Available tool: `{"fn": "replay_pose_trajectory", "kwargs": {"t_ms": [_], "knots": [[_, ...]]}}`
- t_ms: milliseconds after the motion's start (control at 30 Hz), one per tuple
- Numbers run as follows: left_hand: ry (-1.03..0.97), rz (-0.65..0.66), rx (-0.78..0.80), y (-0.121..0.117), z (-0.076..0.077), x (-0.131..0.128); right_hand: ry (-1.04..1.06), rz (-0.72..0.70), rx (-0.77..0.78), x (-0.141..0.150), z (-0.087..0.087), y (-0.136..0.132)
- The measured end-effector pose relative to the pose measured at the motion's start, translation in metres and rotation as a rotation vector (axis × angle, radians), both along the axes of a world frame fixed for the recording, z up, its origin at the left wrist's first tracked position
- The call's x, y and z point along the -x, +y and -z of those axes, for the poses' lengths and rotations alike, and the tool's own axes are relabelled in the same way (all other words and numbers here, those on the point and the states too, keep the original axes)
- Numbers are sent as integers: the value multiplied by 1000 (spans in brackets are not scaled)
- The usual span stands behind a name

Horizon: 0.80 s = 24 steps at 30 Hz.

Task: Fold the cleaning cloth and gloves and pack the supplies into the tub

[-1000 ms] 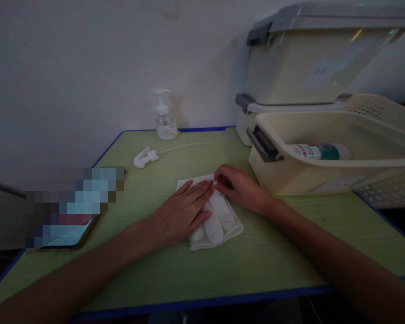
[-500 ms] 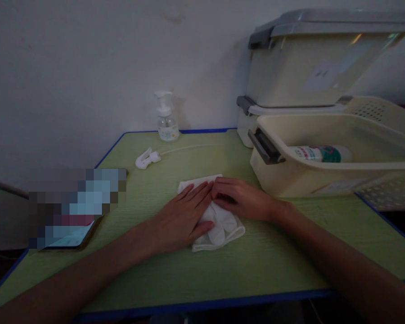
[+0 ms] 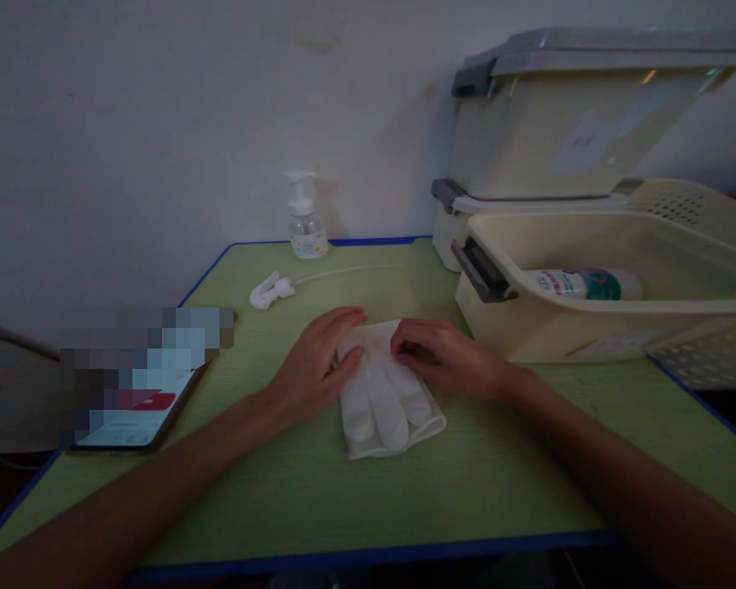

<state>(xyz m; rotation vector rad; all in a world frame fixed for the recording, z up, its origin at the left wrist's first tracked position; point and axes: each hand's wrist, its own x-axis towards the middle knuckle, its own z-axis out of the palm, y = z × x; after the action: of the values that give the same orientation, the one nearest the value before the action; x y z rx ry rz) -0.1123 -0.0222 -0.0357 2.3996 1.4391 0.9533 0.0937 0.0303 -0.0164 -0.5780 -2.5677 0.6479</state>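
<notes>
A white glove (image 3: 383, 401) lies folded on the green table, its finger parts pointing toward me. At its upper left edge is my left hand (image 3: 319, 356), open, with the fingers stretched forward and the thumb apart, resting near or on the glove. My right hand (image 3: 438, 352) is closed, its curled fingers pinching the glove's upper right side. The tips of those fingers are partly hidden.
A pump bottle (image 3: 308, 229) stands at the back, with a loose spray nozzle (image 3: 273, 290) and tube in front. Left lies a phone (image 3: 159, 419), partly pixelated. Right, a cream basket (image 3: 527, 334) holds a white-green bottle (image 3: 582, 283); lidded boxes (image 3: 527, 135) are stacked behind.
My left hand has drawn back to the left off the glove's middle, uncovering its finger parts. My right hand has stayed nearly in place at the upper right.
</notes>
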Motion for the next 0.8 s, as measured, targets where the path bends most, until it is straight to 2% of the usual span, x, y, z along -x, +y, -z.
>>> {"fn": "replay_pose_trajectory", "kwargs": {"t_ms": [100, 233, 433, 600, 800], "knots": [[-125, -150, 86, 12, 1, 5, 96, 133, 33, -1, -1, 4], [-145, -233, 254, 22, 2, 9, 100, 274, 45, -2, 3, 13], [-15, -273, 362, 23, -3, 13, -59, 236, 39, -5, 16, 21], [68, -290, 431, 25, -5, 16, -108, 228, 62, -4, 17, 24], [-55, -284, 472, 24, -5, 14, -38, 284, 196, 1, 14, 22]]}}
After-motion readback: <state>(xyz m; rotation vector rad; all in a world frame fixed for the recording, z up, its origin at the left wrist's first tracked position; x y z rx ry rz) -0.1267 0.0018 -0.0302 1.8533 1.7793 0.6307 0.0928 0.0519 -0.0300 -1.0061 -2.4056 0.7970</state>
